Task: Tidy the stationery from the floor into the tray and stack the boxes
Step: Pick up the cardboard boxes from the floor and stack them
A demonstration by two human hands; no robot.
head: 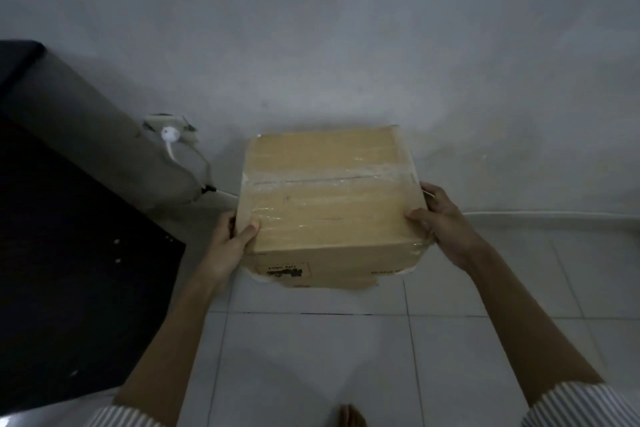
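A sealed brown cardboard box [325,198], taped with clear tape across its top, is close to the white wall. My left hand [230,243] grips its left near corner, thumb on the top face. My right hand [440,218] grips its right side, thumb on the top edge. A torn white strip shows under the box's front face. Whether the box rests on the floor or on something beneath it cannot be told. No tray or stationery is in view.
A dark cabinet [69,253] with a grey side fills the left. A wall socket with a white plug and cable [171,137] sits beside it, left of the box. White floor tiles [311,357] lie in front. A toe [351,416] shows at the bottom edge.
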